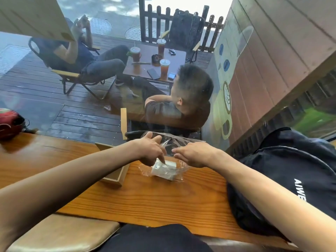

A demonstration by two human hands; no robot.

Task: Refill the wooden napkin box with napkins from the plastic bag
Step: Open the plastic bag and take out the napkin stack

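Left hand (149,151) and right hand (195,154) each pinch the mouth of the clear plastic bag (174,142), spreading it. Inside, a white napkin stack (164,170) lies on the orange-brown wooden worktop (145,197), just beside the open pale wooden napkin box (116,176). Next: reach in and lift the stack. A black backpack (283,170) crowds the right.

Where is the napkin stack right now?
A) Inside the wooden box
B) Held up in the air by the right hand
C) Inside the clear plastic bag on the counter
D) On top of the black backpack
C: the napkin stack lies inside the clear plastic bag on the wooden counter, just right of the wooden box, with both hands at the bag.
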